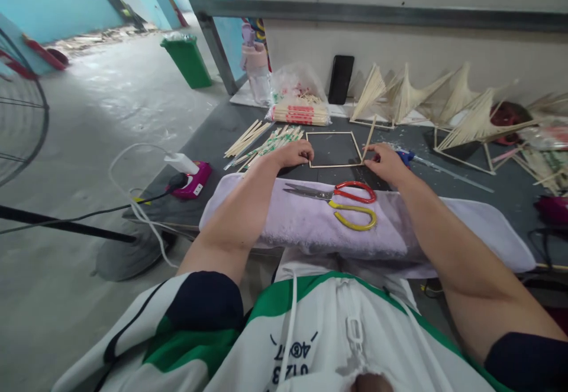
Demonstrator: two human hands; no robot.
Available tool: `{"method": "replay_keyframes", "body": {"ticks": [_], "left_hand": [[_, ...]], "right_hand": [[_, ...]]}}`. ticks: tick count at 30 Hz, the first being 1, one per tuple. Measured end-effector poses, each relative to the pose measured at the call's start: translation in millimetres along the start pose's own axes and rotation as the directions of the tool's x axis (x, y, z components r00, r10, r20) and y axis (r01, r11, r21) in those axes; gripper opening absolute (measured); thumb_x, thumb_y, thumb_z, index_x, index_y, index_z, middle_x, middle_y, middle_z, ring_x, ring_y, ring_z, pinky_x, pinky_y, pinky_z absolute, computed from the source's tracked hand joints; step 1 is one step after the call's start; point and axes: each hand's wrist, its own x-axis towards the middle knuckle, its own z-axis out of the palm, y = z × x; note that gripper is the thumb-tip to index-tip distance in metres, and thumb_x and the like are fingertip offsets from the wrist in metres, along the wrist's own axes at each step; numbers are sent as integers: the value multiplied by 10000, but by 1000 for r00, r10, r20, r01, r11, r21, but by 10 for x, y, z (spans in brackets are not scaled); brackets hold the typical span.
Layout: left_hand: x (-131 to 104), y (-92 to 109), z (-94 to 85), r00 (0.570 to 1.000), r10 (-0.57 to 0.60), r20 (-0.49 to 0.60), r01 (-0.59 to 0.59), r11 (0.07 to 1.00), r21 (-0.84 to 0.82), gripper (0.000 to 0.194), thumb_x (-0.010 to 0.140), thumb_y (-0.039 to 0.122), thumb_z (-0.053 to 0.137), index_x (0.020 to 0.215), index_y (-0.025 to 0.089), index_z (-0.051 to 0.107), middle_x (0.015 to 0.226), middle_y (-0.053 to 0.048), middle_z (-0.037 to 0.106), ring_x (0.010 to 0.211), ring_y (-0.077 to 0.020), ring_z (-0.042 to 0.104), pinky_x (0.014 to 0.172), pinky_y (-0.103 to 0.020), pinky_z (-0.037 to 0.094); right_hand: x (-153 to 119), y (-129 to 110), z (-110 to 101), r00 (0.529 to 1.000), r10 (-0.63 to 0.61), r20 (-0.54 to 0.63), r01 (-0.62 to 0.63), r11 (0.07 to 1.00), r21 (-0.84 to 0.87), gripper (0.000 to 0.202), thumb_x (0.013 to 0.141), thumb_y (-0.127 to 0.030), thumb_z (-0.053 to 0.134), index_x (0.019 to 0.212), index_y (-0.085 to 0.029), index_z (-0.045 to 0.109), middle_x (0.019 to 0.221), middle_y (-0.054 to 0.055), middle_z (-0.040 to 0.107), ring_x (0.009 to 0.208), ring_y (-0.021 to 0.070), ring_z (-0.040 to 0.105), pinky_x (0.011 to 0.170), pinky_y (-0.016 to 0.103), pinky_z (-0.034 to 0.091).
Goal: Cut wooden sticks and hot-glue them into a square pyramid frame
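Observation:
A four-sided frame of thin wooden sticks [331, 133] lies flat on the dark table. My left hand [293, 154] is closed at its near left corner, fingertips on the sticks. At the near right corner, my right hand [385, 164] pinches the foot of a single wooden stick [370, 137], which stands up from the frame, leaning slightly right. Just beyond my right hand is a blue glue gun [404, 157], partly hidden, with a clear glue stick [452, 174] trailing right. Scissors [331, 193] with red and yellow handles lie on a lilac towel [284, 220] before me.
Loose chopsticks [284, 141] and a plastic-wrapped bundle [299, 113] lie behind my left hand. Finished-looking stick structures [412, 99] line the back right. A phone [341, 78] and bottle [256, 69] stand at the back; a pink power socket [195, 182] sits left.

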Motion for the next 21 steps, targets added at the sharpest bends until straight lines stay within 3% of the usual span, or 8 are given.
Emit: {"method": "replay_keyframes", "body": {"ticks": [3,6,8,11,13,17,21], "left_hand": [[12,17,-9,1000,-19,1,19,1000,-6,145,832,61,653,882,158,748,997,-49,668,917,-142,636,872,-253,541],[29,19,-17,1000,-24,-10,24,1000,17,149,813,58,667,872,161,757,980,-40,679,909,-137,640,867,-238,539],[39,14,-22,999,-27,-19,28,999,30,149,809,62,672,870,160,766,977,-42,689,894,-134,643,853,-229,536],[45,8,-26,999,-33,-35,34,999,28,154,801,61,674,869,157,773,983,-45,707,865,-127,648,829,-218,534],[44,13,-27,998,-32,-49,33,999,27,151,798,60,675,860,160,770,977,-41,717,849,-122,647,816,-212,534],[34,44,-26,997,-38,-68,41,998,49,144,799,52,692,856,160,769,960,-35,720,837,-116,640,804,-200,527],[39,59,-20,997,-46,-69,50,997,61,151,804,52,699,871,162,776,966,-28,719,843,-110,652,797,-182,524]], "right_hand": [[-179,-84,-123,994,58,-92,-61,997,-37,346,790,-231,624,1104,-184,763,1052,109,747,845,246,661,930,457,579],[-328,-22,-332,967,164,-195,-186,977,-100,283,814,-181,574,1048,-196,733,1058,116,756,936,270,689,959,448,569],[-374,82,-499,919,310,-242,-354,920,-166,233,841,-163,556,1021,-195,700,1080,137,760,1012,288,698,990,438,558],[-362,227,-679,810,532,-245,-582,777,-239,120,919,-213,564,982,-200,666,1140,180,766,1122,319,700,1012,419,544],[-313,274,-701,770,597,-224,-638,726,-257,121,964,-290,585,941,-200,662,1144,211,769,1164,345,703,1010,419,540],[-152,272,-590,749,639,-173,-661,708,-247,208,923,-393,711,860,-199,673,1087,235,768,1207,386,713,991,426,542],[5,267,-575,679,727,-100,-731,656,-187,268,819,-379,844,756,-213,643,810,156,713,1076,381,736,849,408,569]]}}
